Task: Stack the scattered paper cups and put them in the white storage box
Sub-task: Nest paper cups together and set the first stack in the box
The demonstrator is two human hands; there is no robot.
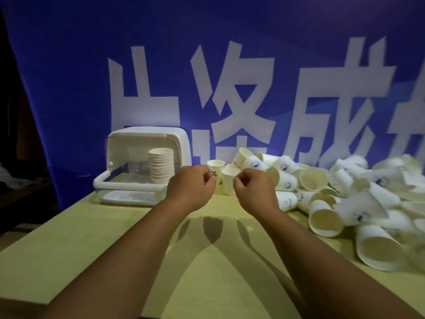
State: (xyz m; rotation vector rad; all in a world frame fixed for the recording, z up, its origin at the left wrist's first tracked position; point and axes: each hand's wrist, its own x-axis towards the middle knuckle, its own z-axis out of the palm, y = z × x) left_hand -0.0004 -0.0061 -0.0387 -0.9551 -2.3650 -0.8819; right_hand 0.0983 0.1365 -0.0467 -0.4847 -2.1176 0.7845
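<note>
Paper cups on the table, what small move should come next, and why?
Probably open the right hand and take the plain upright cup just beyond it: that hand and the left hand are curled and empty, and the box already holds a stack.

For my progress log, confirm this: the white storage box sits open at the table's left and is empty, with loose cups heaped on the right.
The white storage box is not empty: the head view shows a stack of cups standing inside it. The rest holds: it sits open on the left, with loose cups heaped on the right.
</note>
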